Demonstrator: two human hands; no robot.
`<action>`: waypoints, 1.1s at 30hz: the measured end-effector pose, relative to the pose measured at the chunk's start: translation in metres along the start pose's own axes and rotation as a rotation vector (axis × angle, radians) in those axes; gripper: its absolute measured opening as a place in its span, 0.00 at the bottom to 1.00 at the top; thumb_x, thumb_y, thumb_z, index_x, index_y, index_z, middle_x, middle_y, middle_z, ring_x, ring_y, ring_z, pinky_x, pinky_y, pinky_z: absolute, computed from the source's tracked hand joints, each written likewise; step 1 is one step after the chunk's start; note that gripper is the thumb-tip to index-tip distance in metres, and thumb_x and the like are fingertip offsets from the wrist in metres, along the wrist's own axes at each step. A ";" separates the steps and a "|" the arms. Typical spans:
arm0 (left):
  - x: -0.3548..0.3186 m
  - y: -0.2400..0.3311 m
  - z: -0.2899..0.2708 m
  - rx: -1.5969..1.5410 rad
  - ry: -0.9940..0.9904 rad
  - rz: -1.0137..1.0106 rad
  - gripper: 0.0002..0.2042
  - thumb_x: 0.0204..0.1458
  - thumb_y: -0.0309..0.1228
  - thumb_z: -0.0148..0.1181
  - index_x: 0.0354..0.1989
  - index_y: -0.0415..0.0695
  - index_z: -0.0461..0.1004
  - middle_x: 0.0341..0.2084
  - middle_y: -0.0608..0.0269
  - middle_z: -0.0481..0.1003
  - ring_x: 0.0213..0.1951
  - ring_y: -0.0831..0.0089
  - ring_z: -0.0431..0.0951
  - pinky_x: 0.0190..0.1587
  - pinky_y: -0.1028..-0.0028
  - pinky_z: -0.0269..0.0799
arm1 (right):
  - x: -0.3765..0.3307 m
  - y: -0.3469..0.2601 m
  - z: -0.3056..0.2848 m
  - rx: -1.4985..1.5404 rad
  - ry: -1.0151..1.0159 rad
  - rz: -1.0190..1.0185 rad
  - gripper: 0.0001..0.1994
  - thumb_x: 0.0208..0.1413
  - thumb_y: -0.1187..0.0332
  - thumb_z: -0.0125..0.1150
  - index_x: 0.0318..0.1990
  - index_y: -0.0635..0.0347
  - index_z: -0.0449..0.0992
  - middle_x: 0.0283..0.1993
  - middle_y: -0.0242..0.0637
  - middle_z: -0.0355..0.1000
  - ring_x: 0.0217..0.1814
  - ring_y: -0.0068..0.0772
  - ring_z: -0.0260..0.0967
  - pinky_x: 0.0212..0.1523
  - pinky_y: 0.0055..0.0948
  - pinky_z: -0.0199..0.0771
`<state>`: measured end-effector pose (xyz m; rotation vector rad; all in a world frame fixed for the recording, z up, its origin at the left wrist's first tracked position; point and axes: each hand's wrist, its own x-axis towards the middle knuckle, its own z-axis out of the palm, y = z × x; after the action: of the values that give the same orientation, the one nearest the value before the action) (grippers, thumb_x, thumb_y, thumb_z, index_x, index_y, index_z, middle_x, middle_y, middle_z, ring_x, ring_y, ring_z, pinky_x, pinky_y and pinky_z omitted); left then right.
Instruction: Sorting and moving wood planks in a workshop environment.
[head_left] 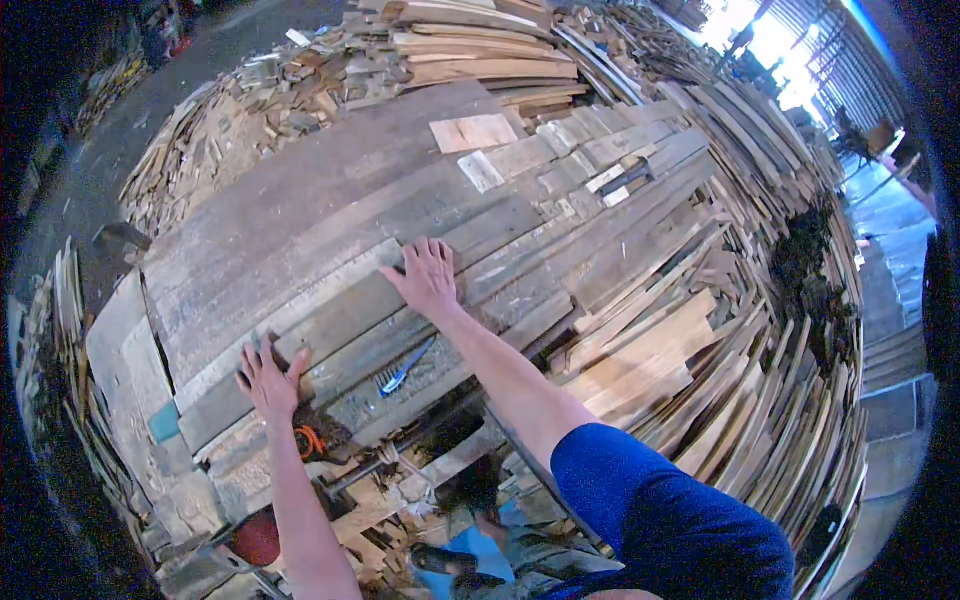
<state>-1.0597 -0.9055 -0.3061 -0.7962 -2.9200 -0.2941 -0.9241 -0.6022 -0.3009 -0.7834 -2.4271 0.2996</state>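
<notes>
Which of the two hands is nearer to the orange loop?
The left hand: the orange loop is close beside its wrist; the right hand is farther away.

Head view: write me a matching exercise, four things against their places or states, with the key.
1. blue-handled bristle brush
2. teal four-sided piece
3. bare right hand
4. pale rectangular wood piece

A. left of the bare left hand
B. beyond the right hand
C. just left of the right forearm
D. palm down on worn wooden planks

Pairs: 1-C, 2-A, 3-D, 4-B
</notes>
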 end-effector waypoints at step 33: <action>0.064 -0.158 -0.083 -0.529 0.340 -0.159 0.38 0.48 0.44 0.66 0.66 0.38 0.61 0.61 0.38 0.65 0.60 0.42 0.68 0.61 0.55 0.66 | 0.049 0.024 0.022 -0.338 -0.317 0.110 0.24 0.60 0.42 0.55 0.53 0.48 0.77 0.62 0.38 0.70 0.68 0.45 0.61 0.66 0.50 0.55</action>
<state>-1.1917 -1.0249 -0.2410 -0.4932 -2.5996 -1.1267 -0.9583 -0.5546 -0.3062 -1.0892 -2.7798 0.0549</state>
